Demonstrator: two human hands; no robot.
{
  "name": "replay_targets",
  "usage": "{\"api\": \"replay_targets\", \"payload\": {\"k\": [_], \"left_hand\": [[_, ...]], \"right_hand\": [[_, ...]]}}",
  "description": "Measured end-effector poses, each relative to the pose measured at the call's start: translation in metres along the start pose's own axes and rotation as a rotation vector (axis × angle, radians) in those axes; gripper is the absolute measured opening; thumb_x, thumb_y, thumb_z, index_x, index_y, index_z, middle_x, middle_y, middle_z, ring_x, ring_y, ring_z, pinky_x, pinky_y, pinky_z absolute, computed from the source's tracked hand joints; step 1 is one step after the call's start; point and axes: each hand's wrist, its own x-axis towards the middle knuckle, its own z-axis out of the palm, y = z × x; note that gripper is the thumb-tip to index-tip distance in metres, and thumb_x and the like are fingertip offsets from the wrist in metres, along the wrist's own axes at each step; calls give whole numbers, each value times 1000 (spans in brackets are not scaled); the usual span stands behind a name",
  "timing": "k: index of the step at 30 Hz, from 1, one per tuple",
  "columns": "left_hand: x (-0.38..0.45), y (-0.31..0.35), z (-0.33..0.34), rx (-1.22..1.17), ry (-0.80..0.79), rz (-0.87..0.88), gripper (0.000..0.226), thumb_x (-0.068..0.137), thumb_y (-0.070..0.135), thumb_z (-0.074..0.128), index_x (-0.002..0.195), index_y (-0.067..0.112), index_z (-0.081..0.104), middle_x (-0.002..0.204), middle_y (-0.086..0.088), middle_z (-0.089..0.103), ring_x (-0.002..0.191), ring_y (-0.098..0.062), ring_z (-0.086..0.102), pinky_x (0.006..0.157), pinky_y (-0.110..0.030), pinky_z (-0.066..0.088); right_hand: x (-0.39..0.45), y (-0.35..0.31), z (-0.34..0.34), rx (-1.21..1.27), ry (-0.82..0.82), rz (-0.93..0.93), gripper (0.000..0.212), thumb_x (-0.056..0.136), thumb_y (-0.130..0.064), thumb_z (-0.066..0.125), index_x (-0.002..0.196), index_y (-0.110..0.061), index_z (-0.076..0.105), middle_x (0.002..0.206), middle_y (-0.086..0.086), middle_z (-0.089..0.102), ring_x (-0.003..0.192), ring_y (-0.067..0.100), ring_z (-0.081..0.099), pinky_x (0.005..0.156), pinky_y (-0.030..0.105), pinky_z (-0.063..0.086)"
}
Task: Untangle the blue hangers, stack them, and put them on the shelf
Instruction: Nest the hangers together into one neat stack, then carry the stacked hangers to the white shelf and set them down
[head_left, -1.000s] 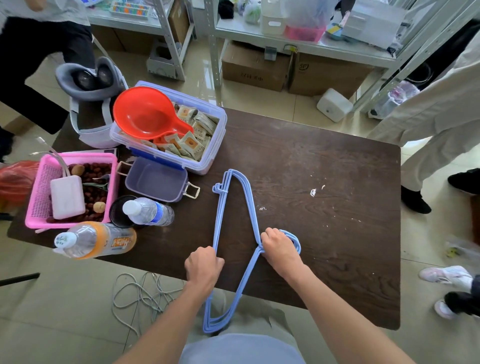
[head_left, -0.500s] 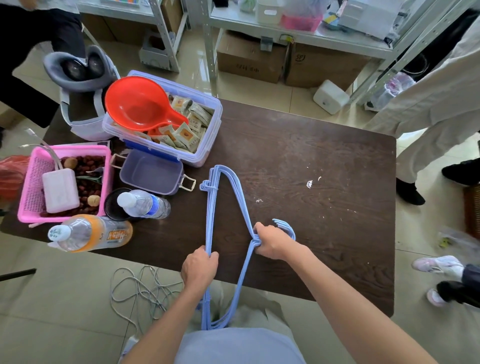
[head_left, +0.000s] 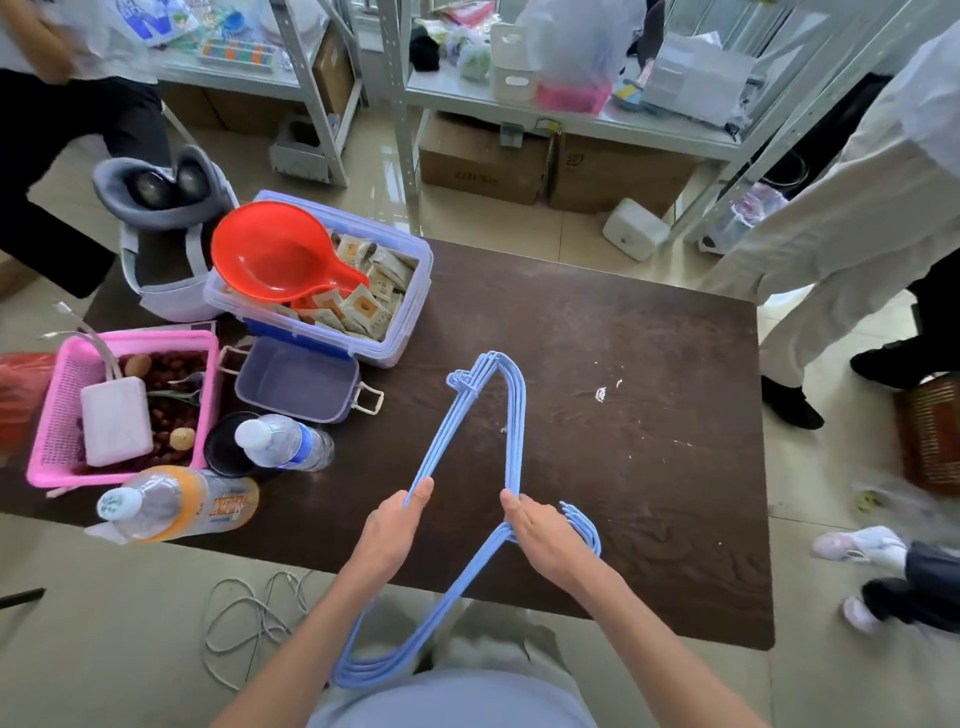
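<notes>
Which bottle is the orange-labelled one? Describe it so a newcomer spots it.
Start at the dark wooden table and go to its cluttered left side. In front of the pink basket, at the table's near edge, the orange-labelled bottle lies on its side; the neighbouring blue-labelled water bottle is smaller.

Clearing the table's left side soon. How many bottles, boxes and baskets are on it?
Bottles: 2, orange-label bottle and blue-label bottle
Boxes: 2, sachet box and small purple box
Baskets: 1, pink basket
Total: 5

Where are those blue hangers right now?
The blue hangers lie bunched on the dark table, near its front edge, right of the water bottle. The left hand and right hand grip them, one end overhanging toward the person.
</notes>
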Motion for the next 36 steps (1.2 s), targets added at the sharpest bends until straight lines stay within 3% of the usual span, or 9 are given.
{"api": "replay_targets", "payload": {"k": [4, 11, 14, 17, 22, 25, 27, 31, 36], "left_hand": [[-4, -2, -4, -33, 9, 28, 62, 97, 74, 38, 76, 17, 50, 68, 1, 52, 66, -20, 49, 67, -41, 40], [-14, 23, -9, 5, -46, 126, 61, 102, 65, 37, 81, 11, 54, 73, -3, 56, 67, -17, 50, 65, -37, 40], [-18, 31, -11, 46, -76, 152, 69, 103, 66, 33, 88, 4, 60, 78, -4, 60, 70, -18, 54, 66, -37, 42], [-19, 36, -5, 86, -101, 158, 62, 102, 66, 33, 80, 13, 55, 79, -4, 60, 72, -19, 54, 68, -38, 42], [-24, 50, 10, 138, -163, 226, 58, 103, 64, 35, 75, 15, 49, 76, -3, 57, 70, -19, 52, 67, -39, 41], [-30, 50, 28, 179, -175, 274, 58, 102, 64, 33, 75, 14, 46, 75, -3, 56, 68, -20, 49, 66, -40, 40], [-33, 49, 40, 198, -186, 275, 60, 102, 65, 32, 77, 12, 45, 77, -4, 56, 69, -20, 48, 65, -39, 39], [-47, 52, 67, 274, -239, 279, 69, 100, 70, 31, 82, 5, 47, 81, -5, 58, 72, -21, 48, 66, -36, 38], [-70, 64, 105, 355, -309, 352, 60, 100, 71, 34, 78, 15, 38, 76, -1, 50, 68, -20, 41, 64, -38, 36]], "right_hand": [[-16, -12, -3, 191, 109, 80, 69, 102, -69, 15, 78, -17, 55, 77, 0, 60, 77, 18, 58, 87, 44, 49], [-37, -10, 1, 340, 205, 184, 61, 101, -70, 18, 77, -29, 56, 78, -4, 60, 81, 16, 61, 93, 48, 51], [-49, -17, 0, 285, 271, 190, 74, 101, -66, 12, 104, -16, 65, 90, 1, 61, 96, 28, 66, 96, 50, 49], [-54, -14, 4, 258, 361, 241, 70, 107, -51, 8, 140, -5, 49, 113, 19, 64, 113, 44, 62, 93, 50, 47], [-73, 0, 10, 244, 432, 274, 90, 95, -64, -3, 138, -5, 50, 121, 25, 65, 112, 45, 62, 93, 53, 48], [-81, 18, 15, 381, 456, 358, 50, 113, -29, 22, 155, -3, 31, 130, 24, 60, 116, 39, 61, 96, 51, 50], [-88, 34, 17, 399, 453, 359, 51, 111, -13, 27, 160, -3, 18, 137, 22, 56, 120, 36, 59, 99, 48, 49], [-112, 57, 21, 458, 487, 414, 66, 109, -51, 15, 118, -6, 62, 113, 20, 68, 103, 35, 62, 94, 49, 46], [-142, 96, 29, 464, 496, 448, 57, 104, -60, 7, 101, -20, 47, 96, 11, 56, 88, 28, 51, 84, 46, 42]]}}
